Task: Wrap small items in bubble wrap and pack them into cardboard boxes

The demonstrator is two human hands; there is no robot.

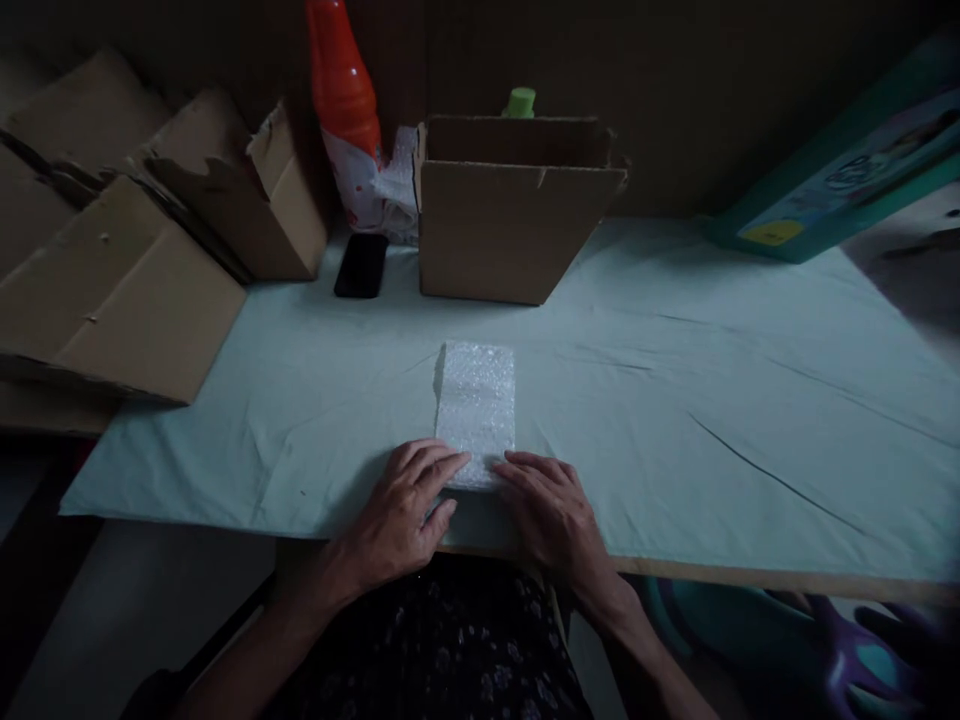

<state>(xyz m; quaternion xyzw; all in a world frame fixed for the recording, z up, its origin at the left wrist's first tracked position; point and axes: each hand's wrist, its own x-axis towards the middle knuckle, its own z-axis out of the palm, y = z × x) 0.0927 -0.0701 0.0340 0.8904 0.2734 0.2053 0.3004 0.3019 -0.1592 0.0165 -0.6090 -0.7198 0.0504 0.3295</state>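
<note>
A flat rectangle of bubble wrap lies on the cloth-covered table in front of me, its long side running away from my body. My left hand rests its outstretched fingers on the near left corner of the wrap, with the thumb apart below. On the near right corner lie the fingers of my right hand, stretched out and pointing inward; its thumb is mostly hidden. Neither hand grips the wrap. Whether something is inside the bubble wrap I cannot tell.
Beyond the wrap stands an open cardboard box, with a black phone and an orange bottle to its left. More cardboard boxes crowd the left side. A green package leans at the back right. The pale green tablecloth has creases.
</note>
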